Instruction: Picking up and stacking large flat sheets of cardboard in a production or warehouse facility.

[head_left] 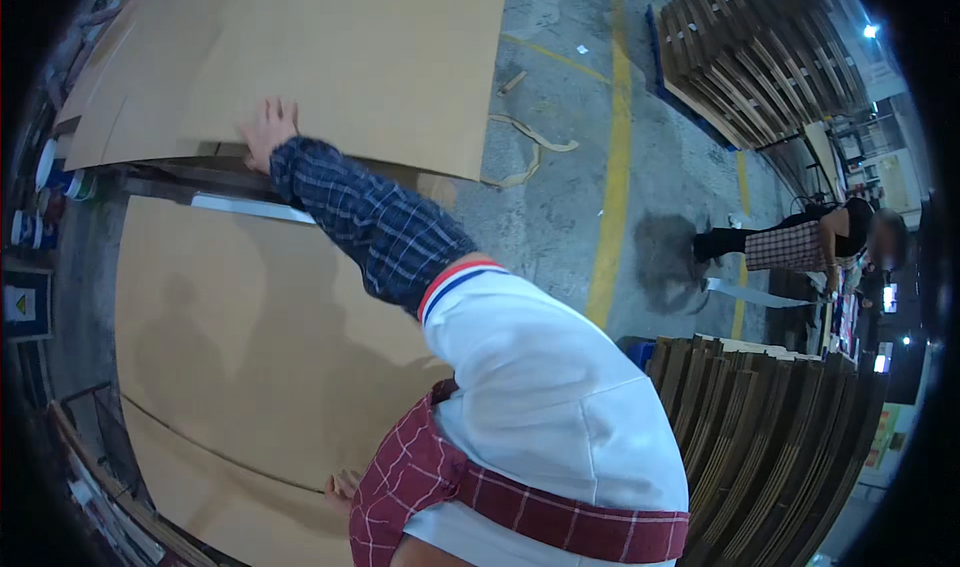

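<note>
My right hand lies with fingers spread on the near edge of a large brown cardboard sheet at the top. Its arm, in a dark blue checked sleeve cover, stretches up and left. Below is a second large cardboard sheet, crossed by a dark slit or edge at its lower part. My left hand rests by that line, its visible fingers slightly apart on the cardboard. A red checked apron hides most of that hand. A pale strip lies between the two sheets.
Stacks of flat cardboard stand at the upper right and lower right. A person stands to the right, appearing sideways. Torn cardboard strips lie on the grey floor, marked with yellow lines. A rail runs along the lower left.
</note>
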Tool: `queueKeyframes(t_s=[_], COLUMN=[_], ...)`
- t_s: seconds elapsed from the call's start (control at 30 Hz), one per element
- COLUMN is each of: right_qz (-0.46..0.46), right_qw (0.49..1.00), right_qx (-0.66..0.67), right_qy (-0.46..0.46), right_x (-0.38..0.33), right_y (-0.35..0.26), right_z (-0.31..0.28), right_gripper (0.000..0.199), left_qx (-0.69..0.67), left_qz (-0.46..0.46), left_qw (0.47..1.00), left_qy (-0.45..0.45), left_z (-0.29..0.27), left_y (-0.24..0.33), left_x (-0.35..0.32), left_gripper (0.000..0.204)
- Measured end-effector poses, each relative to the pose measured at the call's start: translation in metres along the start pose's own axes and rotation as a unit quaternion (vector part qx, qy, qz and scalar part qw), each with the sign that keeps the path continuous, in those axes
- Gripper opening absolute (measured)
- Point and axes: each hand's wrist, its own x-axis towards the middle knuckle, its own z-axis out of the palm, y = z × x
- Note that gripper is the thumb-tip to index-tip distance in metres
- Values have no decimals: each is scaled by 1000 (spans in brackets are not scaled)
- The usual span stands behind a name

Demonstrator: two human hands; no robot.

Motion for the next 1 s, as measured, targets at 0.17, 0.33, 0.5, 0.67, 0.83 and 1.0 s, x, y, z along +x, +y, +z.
queueKeyframes(t_s=[0.17,0.33,0.5,0.67,0.83,1.0], right_qz=[-3,39,7,-40,-35,-44], right_qw=[990,985,960,940,939,950], right_qx=[-140,-166,-281,-338,-342,-308], right_qy=[4,-24,-12,-20,4,-29], right_x=[-7,-2,-7,-29,-53,-70], right_y=[20,-4,1,21,28,32], right_z=[36,54,50,34,45,28], right_gripper=[41,40,42,44,45,44], left_qx=[-173,-196,-204,-291,-261,-205], left_qz=[-148,-110,-84,-174,-81,71], left_qw=[974,970,971,936,954,969], left_qy=[-7,-89,-92,-99,-122,-115], left_z=[4,13,17,48,37,33], left_y=[74,62,83,70,72,116], left_x=[18,19,26,49,63,85], left_gripper=[27,27,24,25,24,23])
